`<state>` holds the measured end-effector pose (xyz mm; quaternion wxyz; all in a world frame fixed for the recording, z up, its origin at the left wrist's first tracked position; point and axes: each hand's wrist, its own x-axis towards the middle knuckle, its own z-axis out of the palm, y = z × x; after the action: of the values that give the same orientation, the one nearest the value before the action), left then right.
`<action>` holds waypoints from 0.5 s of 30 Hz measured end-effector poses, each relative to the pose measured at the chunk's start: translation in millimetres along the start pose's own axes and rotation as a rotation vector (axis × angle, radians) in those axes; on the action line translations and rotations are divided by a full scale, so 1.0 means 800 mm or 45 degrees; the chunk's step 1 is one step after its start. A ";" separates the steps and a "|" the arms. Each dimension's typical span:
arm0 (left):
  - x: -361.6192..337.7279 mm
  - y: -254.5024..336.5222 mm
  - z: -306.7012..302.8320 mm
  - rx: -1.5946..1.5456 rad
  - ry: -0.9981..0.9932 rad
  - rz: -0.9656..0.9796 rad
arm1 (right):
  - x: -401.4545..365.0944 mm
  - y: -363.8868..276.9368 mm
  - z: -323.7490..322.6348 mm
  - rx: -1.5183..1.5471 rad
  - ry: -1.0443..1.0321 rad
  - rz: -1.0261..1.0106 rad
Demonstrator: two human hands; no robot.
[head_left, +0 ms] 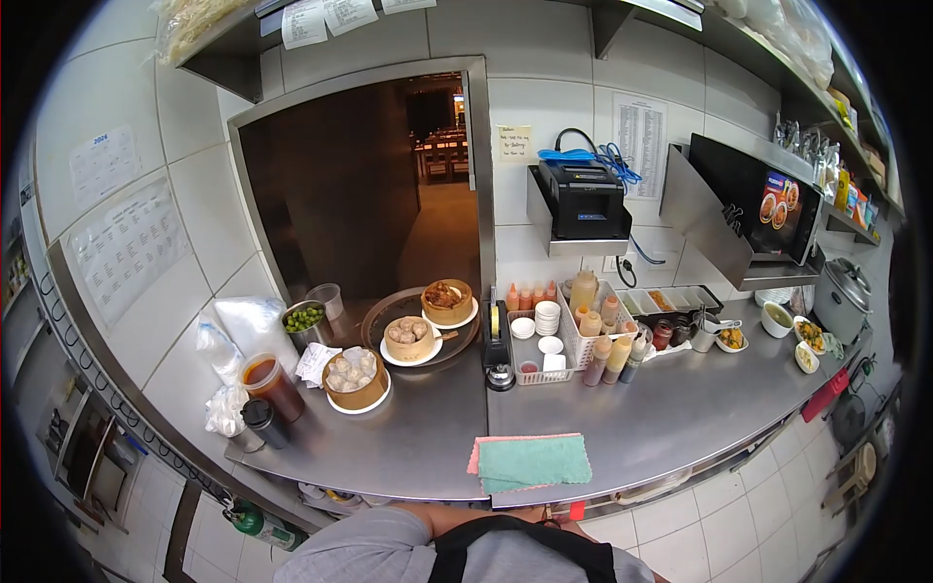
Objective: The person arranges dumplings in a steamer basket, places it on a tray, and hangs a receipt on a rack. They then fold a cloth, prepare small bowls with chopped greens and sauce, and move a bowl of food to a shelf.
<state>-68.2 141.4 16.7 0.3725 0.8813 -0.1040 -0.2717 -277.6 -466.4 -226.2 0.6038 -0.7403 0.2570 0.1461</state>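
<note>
My forearms (471,516) cross low in front of my body at the counter's front edge. A dark band sits near one wrist, and neither hand's fingers can be made out. Nearest to them, a green cloth (535,462) lies on top of a pink cloth (474,457). Farther off, a bamboo steamer of pale dumplings (353,371) rests on a white plate. Two more steamers, one with dumplings (408,332) and one with browned food (446,294), stand on plates on a round brown tray (374,313). A paper slip (316,365) lies beside the front steamer.
Left stand a pitcher of brown liquid (272,385), a dark tumbler (262,420) and a metal container of green citrus (305,321). Right of the pass-through are a tape dispenser (497,335), sauce bottles (617,358), small bowls (547,317) and a printer (583,199). Shelves hang overhead.
</note>
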 end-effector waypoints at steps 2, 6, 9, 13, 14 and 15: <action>-0.047 -0.042 -0.043 -0.056 0.140 -0.121 | 0.002 0.000 0.000 0.003 -0.003 -0.001; -0.158 -0.122 -0.130 -0.195 0.448 -0.318 | 0.003 0.002 -0.003 0.019 0.008 0.006; -0.252 -0.171 -0.188 -0.319 0.705 -0.384 | 0.003 0.003 -0.001 0.018 0.001 0.009; -0.341 -0.205 -0.275 -0.416 1.023 -0.251 | 0.001 0.004 -0.001 0.021 0.008 0.011; -0.351 -0.208 -0.300 -0.411 1.082 -0.164 | 0.001 0.004 -0.001 0.023 0.010 0.009; -0.345 -0.205 -0.323 -0.401 1.118 -0.060 | 0.000 0.004 0.000 0.026 0.014 0.009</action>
<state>-156.7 517.7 158.8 0.5043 0.8477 0.1259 0.1061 -279.5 -467.2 -228.7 0.6095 -0.7339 0.2643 0.1415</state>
